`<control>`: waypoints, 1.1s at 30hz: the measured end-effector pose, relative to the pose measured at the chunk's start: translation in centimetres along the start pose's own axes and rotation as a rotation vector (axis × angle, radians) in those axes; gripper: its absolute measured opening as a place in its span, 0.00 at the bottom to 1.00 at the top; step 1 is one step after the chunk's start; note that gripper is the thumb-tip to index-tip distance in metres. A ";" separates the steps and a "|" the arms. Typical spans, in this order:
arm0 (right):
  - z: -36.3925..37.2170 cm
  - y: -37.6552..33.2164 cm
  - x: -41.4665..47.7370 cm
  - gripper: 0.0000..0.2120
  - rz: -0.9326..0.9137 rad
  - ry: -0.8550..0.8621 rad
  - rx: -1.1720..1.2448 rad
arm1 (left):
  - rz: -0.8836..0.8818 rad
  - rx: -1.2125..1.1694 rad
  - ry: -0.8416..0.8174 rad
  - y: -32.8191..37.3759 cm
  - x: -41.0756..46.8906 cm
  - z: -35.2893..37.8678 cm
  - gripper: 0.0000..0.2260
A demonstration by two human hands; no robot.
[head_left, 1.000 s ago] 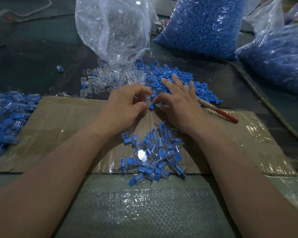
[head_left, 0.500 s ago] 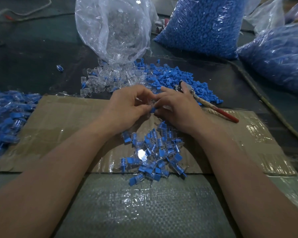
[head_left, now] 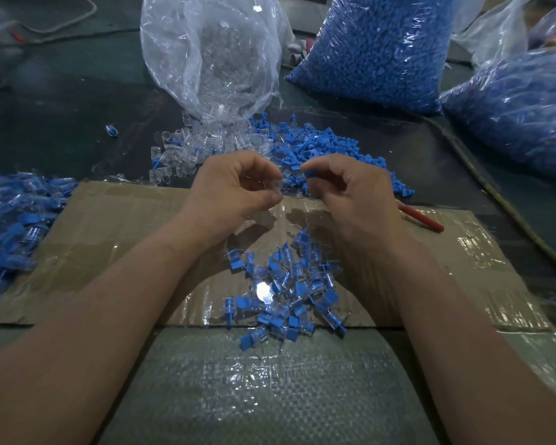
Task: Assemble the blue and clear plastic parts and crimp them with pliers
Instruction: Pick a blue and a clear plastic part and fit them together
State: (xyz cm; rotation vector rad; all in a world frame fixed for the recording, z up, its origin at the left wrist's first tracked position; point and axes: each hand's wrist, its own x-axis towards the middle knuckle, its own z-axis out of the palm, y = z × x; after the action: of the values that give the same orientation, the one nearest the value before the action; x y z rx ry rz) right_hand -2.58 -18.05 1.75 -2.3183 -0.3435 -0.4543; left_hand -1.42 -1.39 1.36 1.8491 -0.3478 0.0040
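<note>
One blue part (head_left: 309,173) in right hand (head_left: 353,200); left hand (head_left: 235,194) unclear (pliers (head_left: 422,219) half-hidden).

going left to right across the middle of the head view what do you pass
joined-parts pile → left hand pinching a clear part → blue part pinched by the right hand → red pliers handle → cable
</note>
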 end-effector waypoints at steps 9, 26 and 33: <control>0.2 -0.8 -0.3 0.10 0.124 0.060 0.324 | 0.006 -0.014 0.000 -0.1 0.0 0.3 0.12; 1.2 -1.4 -0.7 0.10 0.172 -0.002 0.224 | 0.061 0.119 0.006 -0.1 -0.1 0.5 0.12; 1.1 -1.4 -0.7 0.07 0.186 -0.037 0.128 | 0.067 0.124 0.032 -0.1 -0.2 0.6 0.10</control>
State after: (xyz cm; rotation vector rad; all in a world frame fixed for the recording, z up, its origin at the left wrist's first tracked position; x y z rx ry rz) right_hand -3.53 -16.40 1.61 -2.2105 -0.1675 -0.2894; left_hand -1.66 -1.89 1.01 1.9573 -0.3941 0.1030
